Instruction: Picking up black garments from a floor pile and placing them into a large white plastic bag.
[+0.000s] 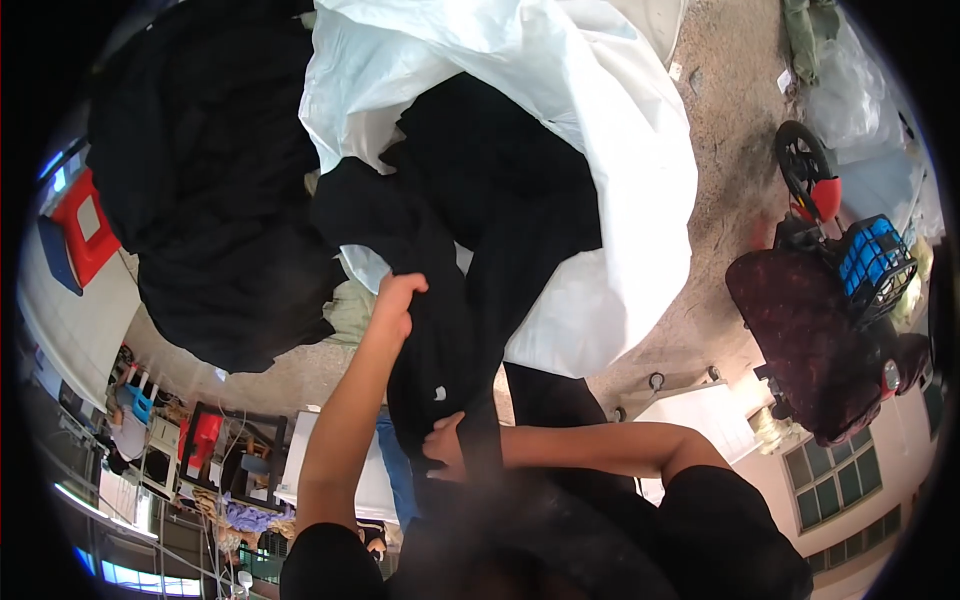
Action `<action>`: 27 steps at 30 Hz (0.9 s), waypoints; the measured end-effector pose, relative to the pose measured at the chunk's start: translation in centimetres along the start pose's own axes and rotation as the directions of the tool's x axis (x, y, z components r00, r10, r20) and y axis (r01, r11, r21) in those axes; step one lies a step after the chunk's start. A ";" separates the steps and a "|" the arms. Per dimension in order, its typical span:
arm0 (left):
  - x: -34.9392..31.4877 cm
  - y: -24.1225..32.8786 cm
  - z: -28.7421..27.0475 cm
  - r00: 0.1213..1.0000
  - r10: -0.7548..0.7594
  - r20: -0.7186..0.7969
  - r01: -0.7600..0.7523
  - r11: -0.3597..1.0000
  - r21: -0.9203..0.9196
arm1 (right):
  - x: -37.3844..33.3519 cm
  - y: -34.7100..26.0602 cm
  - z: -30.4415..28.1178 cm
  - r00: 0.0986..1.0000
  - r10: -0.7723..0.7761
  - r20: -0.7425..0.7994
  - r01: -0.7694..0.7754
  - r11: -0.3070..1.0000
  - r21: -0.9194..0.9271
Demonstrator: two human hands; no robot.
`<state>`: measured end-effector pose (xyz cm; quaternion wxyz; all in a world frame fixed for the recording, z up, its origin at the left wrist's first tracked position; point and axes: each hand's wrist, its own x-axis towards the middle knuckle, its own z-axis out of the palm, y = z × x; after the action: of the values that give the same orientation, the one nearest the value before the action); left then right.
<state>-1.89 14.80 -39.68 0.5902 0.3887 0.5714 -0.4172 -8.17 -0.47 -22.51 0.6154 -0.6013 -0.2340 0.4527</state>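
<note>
Gripping a black garment (437, 335) with curled fingers of left hand (399, 299) and right hand (447, 447). Holding its long axis bodyward, from the white sack (645, 190) beyond the left fingers down past the right ones.

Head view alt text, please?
The left hand and right hand grip black fabric at the mouth of a white bag holding more black cloth. A large dark pile lies left of the bag; a scooter-like vehicle stands right.
</note>
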 end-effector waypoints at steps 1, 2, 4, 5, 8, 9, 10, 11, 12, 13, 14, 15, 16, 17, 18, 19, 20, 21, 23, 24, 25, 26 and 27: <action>-1.0 -1.3 -0.9 0.992 -0.118 0.042 0.123 0.976 -0.179 | -0.7 0.0 -0.2 0.999 0.016 0.043 -0.016 1.000 -0.001; -3.4 -1.3 -0.5 0.986 -0.150 0.067 0.163 0.946 -0.279 | -1.4 0.5 -1.3 0.980 0.116 0.160 -0.116 0.993 -0.011; -8.7 -1.5 -1.4 0.978 -0.089 0.188 0.164 0.885 -0.435 | -2.6 1.0 -3.0 0.945 0.243 0.220 -0.209 0.963 -0.168; -10.7 -2.2 -2.7 0.959 0.006 0.285 0.141 0.859 -0.493 | -3.2 1.2 -4.1 0.931 0.299 0.207 -0.265 0.948 -0.177; -15.5 -5.3 -7.5 0.980 0.097 0.172 0.024 0.806 -0.591 | -3.2 2.0 -6.5 0.897 0.437 -0.067 -0.442 0.890 -0.112; -17.2 -5.4 -7.8 0.978 0.115 0.171 0.019 0.776 -0.630 | -3.0 2.5 -7.1 0.849 0.484 -0.213 -0.481 0.874 0.069; -18.8 -5.9 -8.5 0.980 0.147 0.136 -0.020 0.749 -0.663 | -1.8 1.8 -8.3 0.763 0.586 -0.273 -0.544 0.810 0.219; -19.5 -6.1 -8.8 0.980 0.151 0.133 -0.025 0.746 -0.666 | -0.8 2.2 -8.5 0.727 0.531 -0.435 -0.474 0.847 0.241; -20.1 -6.3 -9.1 0.979 0.121 0.163 0.012 0.769 -0.639 | 0.4 2.3 -8.9 0.686 0.432 -0.586 -0.431 0.890 0.152; -20.9 -6.6 -9.4 0.979 0.093 0.183 0.040 0.787 -0.615 | 1.9 2.1 -9.5 0.672 0.263 -0.693 -0.327 0.944 0.041; -21.1 -6.8 -9.8 0.988 0.037 0.153 0.067 0.782 -0.619 | 3.4 1.7 -10.3 0.686 0.166 -0.708 -0.322 0.942 -0.091; -21.5 -7.2 -10.2 0.988 0.046 0.145 0.057 0.773 -0.631 | 5.0 2.5 -10.3 0.773 0.085 -0.629 -0.297 0.924 -0.241; -21.6 -7.4 -10.4 0.984 0.040 0.176 0.074 0.800 -0.595 | 6.1 3.6 -9.9 0.844 0.012 -0.536 -0.258 0.886 -0.386; -21.6 -7.3 -10.6 0.976 0.033 0.216 0.094 0.829 -0.552 | 6.7 6.0 -7.4 0.847 0.008 -0.532 -0.258 0.880 -0.398; -21.8 -7.0 -10.7 0.957 0.009 0.288 0.159 0.818 -0.553 | 6.9 9.8 -4.0 0.750 0.423 -0.508 -0.377 0.905 0.197; -22.3 -6.8 -10.8 0.956 0.019 0.292 0.157 0.810 -0.565 | 7.3 11.8 -1.6 0.637 0.734 -0.235 -0.405 0.579 0.707; -23.1 -6.7 -11.0 0.975 0.043 0.220 0.064 0.886 -0.458 | 8.3 11.4 -1.1 0.646 0.730 -0.223 -0.420 0.583 0.696; -23.8 -6.5 -11.1 0.986 0.074 0.151 -0.019 0.942 -0.336 | 7.6 10.9 -1.2 0.663 0.729 -0.174 -0.373 0.522 0.767; -25.0 -6.7 -12.2 0.993 0.113 -0.023 -0.114 0.946 -0.303 | 9.8 9.0 0.7 0.695 0.713 -0.089 -0.273 0.377 0.885; -25.2 -7.5 -13.3 0.984 0.153 -0.088 -0.175 0.917 -0.359 | 9.9 8.1 1.0 0.711 0.702 -0.051 -0.224 0.295 0.929; -25.0 -8.2 -15.1 0.976 0.206 -0.067 -0.212 0.847 -0.488 | 9.8 7.2 0.9 0.729 0.684 -0.013 -0.179 0.209 0.961; -25.0 -8.5 -16.9 0.977 0.205 -0.057 -0.203 0.818 -0.538 | 9.3 6.4 0.9 0.744 0.667 0.023 -0.133 0.115 0.984; -24.9 -9.1 -18.8 0.978 0.205 -0.045 -0.192 0.787 -0.587 | 9.4 5.6 1.0 0.759 0.648 0.055 -0.088 0.019 0.996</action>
<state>-16.97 30.41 -15.51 0.7278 0.2405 0.6221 -0.1596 -5.99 7.18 -30.07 0.7351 -0.1731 0.4295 0.4952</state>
